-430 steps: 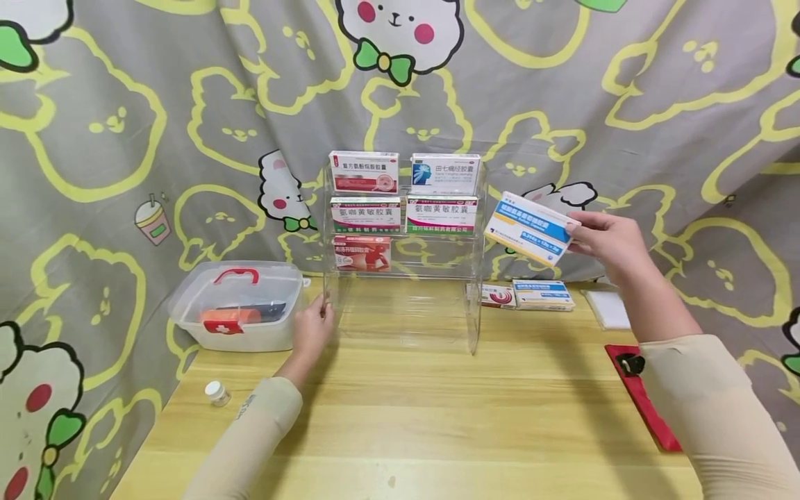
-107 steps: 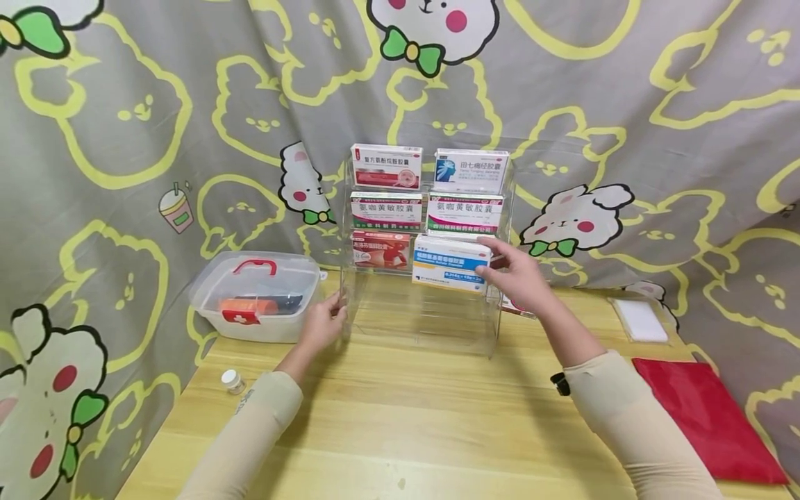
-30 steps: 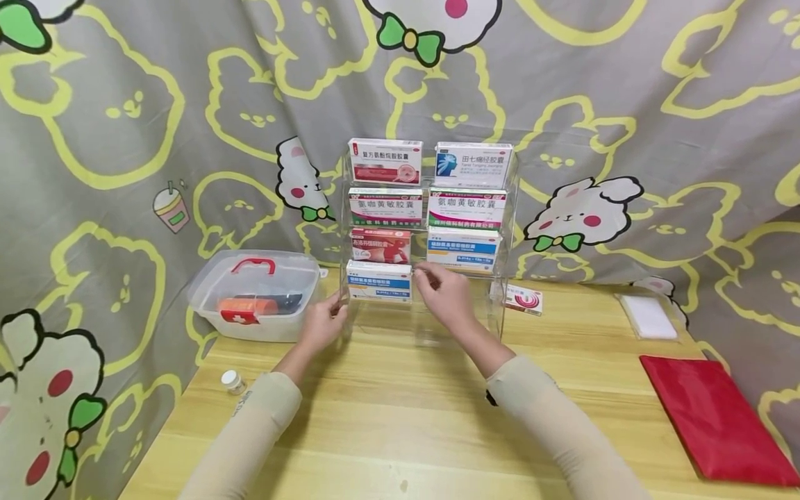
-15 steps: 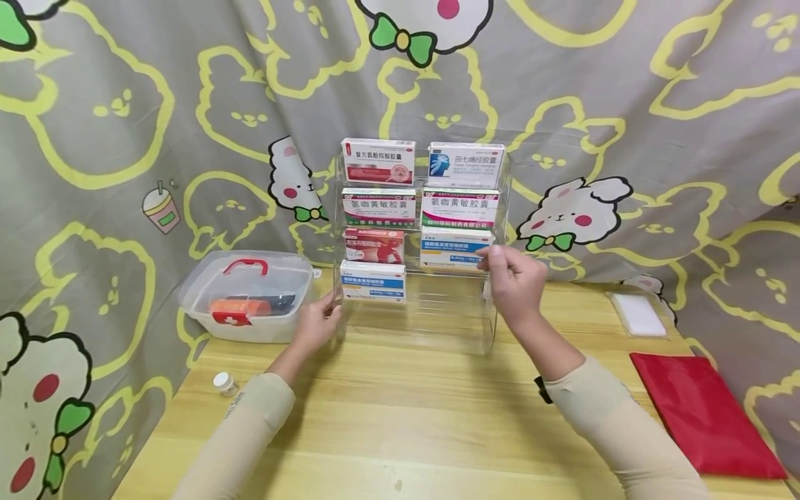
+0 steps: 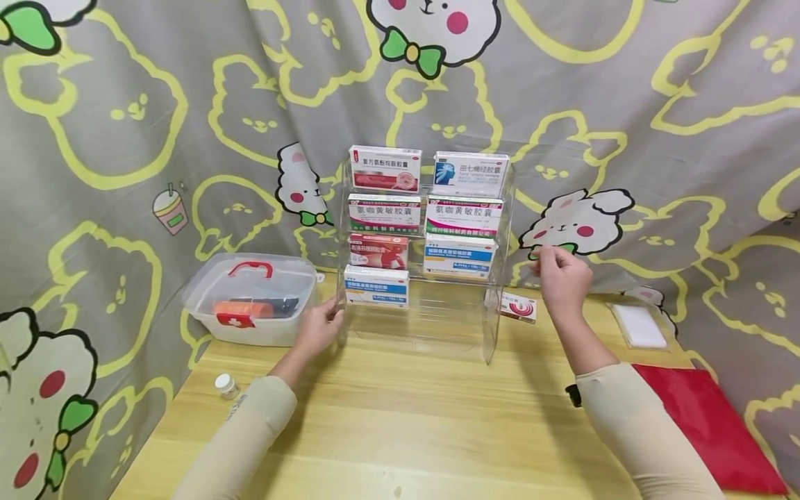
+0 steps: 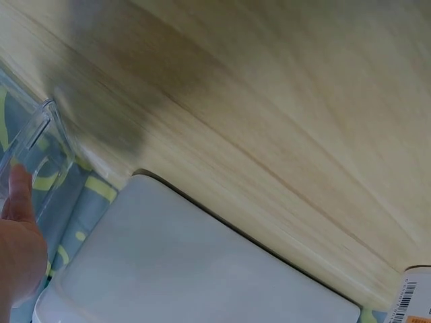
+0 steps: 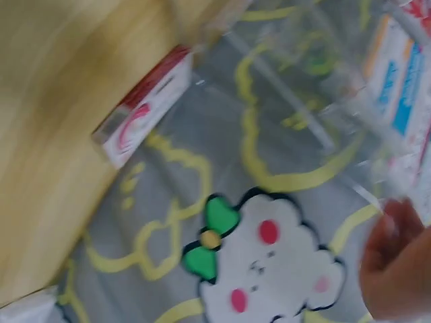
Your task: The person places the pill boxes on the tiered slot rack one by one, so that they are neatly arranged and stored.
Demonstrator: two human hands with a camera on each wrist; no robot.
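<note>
In the head view, a clear tiered display rack (image 5: 491, 326) stands on the wooden table. Medicine boxes fill its upper three rows on both sides. On the fourth row, a blue-and-white medicine box (image 5: 377, 287) sits at the left. My left hand (image 5: 320, 328) grips the rack's left side panel, low down. To the right of the rack, my right hand (image 5: 564, 283) hovers with curled fingers, nothing visible in it. Below and left of that hand, a white-and-red medicine box (image 5: 519, 307) lies on the table, partly behind the rack's side; the right wrist view is blurred.
A lidded clear first-aid case (image 5: 256, 323) stands left of the rack, close to my left hand. Nearer the front is a small white bottle (image 5: 226, 386). On the right lie a white packet (image 5: 640, 326) and a red pouch (image 5: 706, 423). A patterned curtain (image 5: 450, 104) hangs behind.
Earlier, my right hand put a blue-and-white box into the third row's right side; another now sits at the fourth row's left. It has since moved right, off the rack. My left hand stays.
</note>
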